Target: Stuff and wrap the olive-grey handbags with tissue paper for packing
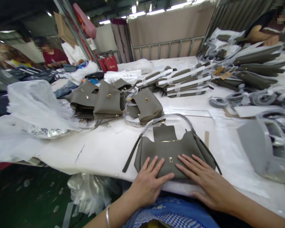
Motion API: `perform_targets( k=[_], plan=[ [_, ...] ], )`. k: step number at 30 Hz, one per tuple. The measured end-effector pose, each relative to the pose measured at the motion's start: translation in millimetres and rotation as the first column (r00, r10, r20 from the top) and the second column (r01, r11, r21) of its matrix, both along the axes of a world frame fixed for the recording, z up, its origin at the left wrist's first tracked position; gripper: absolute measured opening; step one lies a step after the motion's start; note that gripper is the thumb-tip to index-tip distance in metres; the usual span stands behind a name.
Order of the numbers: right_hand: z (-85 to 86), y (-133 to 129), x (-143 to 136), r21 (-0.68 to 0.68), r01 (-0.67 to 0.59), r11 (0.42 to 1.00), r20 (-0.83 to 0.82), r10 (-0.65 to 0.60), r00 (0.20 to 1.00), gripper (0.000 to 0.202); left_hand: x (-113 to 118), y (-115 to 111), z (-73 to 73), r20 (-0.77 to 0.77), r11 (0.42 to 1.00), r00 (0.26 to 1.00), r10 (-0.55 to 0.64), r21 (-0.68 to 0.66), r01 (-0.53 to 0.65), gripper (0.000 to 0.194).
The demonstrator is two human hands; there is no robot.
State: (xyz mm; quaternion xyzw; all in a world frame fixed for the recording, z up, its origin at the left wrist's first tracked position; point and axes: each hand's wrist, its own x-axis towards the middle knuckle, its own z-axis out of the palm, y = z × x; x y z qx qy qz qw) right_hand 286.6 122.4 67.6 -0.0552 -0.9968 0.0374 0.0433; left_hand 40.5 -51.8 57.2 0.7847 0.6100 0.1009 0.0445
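An olive-grey handbag lies on the white-covered table right in front of me. Its flap is folded back toward the far side, and the wrapped shoulder strap arches beyond it. A small gold clasp shows on the front. My left hand rests flat on the bag's lower left, fingers spread. On the lower right, my right hand presses with its fingers stretched out, its thumb below the bag's near edge. The clasp sits between the two hands.
Several similar handbags stand behind to the left, near crumpled plastic bags. Flat bag pieces lie stacked at the back. Wrapped rolled straps and a grey piece in plastic are on the right. Co-workers sit farther off.
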Motion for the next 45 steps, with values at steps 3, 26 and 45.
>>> perform_targets(
  k=[3, 26, 45],
  plan=[
    [10.7, 3.1, -25.9, -0.037, 0.005, 0.999, -0.041, -0.007, 0.999, 0.076, 5.0, 4.9, -8.7, 0.048, 0.999, 0.998, 0.052, -0.002, -0.052, 0.068],
    [9.0, 18.4, -384.3, -0.123, -0.065, 0.990, 0.008, 0.066, 0.998, 0.024, 2.3, 3.1, -18.7, -0.014, 0.966, 0.993, 0.114, 0.236, -0.107, 0.062],
    [115.9, 72.9, -17.6, -0.397, -0.055, 0.916, 0.232, 0.159, 0.960, 0.042, 10.0, 7.5, -21.2, 0.120, 0.986, 0.979, 0.163, 0.022, -0.167, 0.068]
  ],
)
